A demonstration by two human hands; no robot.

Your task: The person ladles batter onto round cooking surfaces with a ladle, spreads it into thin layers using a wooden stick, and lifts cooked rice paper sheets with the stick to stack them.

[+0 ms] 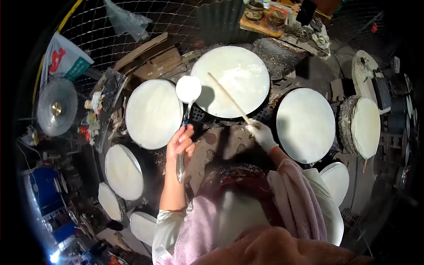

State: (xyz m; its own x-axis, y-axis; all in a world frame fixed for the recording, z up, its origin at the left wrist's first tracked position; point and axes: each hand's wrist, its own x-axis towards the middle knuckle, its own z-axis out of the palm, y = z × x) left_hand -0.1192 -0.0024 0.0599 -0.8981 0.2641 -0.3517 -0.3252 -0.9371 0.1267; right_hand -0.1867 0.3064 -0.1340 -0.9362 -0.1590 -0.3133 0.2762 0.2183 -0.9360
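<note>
A long-handled ladle (188, 89) with a white, round bowl is held up by my bare left hand (180, 142), its fingers wrapped round the handle. My right hand (261, 134), in a pale glove, grips a thin wooden stick (229, 96) that reaches over a large round pan (232, 81) coated with a whitish layer. The ladle's bowl is above the gap between this pan and another pale round pan (153, 114) on the left. Whether the stick's tip touches the pale surface cannot be made out.
More pale round pans stand around me, at right (305, 125), far right (366, 127) and lower left (124, 172). A fan (57, 106) is at the left. Jars (255, 11) sit on an orange board (260, 27) beyond the large pan, with cardboard (154, 65) behind on the left.
</note>
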